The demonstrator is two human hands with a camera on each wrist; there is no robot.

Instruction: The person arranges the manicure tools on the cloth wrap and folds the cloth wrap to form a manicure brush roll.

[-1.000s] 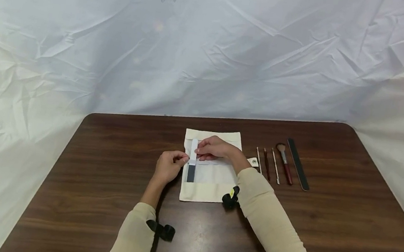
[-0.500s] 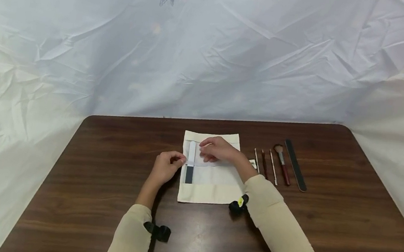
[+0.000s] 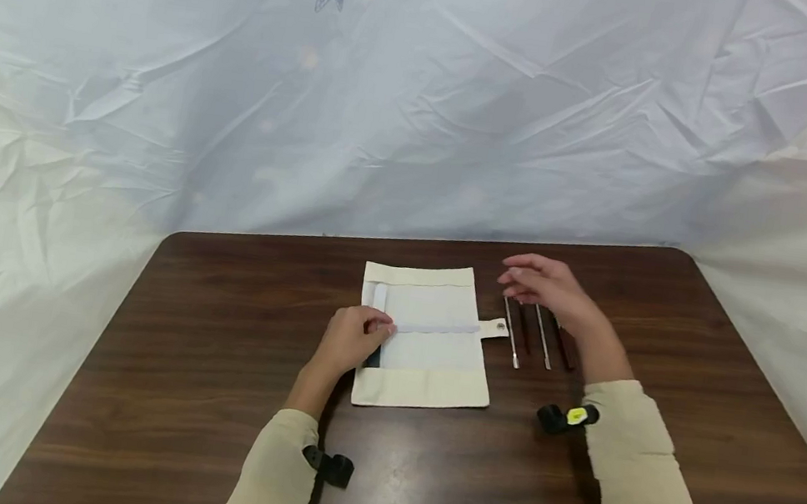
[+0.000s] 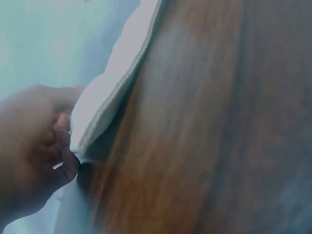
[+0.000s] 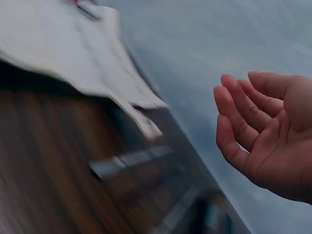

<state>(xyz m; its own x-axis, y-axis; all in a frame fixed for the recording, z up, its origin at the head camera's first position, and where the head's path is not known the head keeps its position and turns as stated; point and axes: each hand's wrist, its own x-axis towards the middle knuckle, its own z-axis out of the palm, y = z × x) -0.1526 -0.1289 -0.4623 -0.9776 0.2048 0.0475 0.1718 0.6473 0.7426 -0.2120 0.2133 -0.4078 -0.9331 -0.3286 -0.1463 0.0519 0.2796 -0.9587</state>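
My left hand point(image 3: 355, 337) lies over the left side of a cream fabric roll pouch point(image 3: 425, 387), its thumb and index fingertips close together at the pouch's white elastic band point(image 3: 435, 328). Whether they pinch it is unclear. Beneath that hand a white-and-dark nail file point(image 3: 381, 293) stands in the pouch, partly covered. Open above the loose tools hangs my right hand point(image 3: 546, 288), its fingers relaxed and holding nothing. Below it lie a slim silver metal tool point(image 3: 511, 337), a dark reddish slim tool point(image 3: 525, 332) and another silver tool point(image 3: 543, 341).
A snap strap point(image 3: 495, 328) sticks out from the pouch's right side towards the tools. The brush's dark red handle point(image 3: 564, 349) shows beside the right wrist; its head is hidden. All lie on a brown wooden table point(image 3: 210, 346), with white sheeting point(image 3: 390, 116) behind.
My right hand has left the pouch and moved right, over the loose tools. My left hand has shifted slightly right, from the pouch's edge onto the nail file and band.
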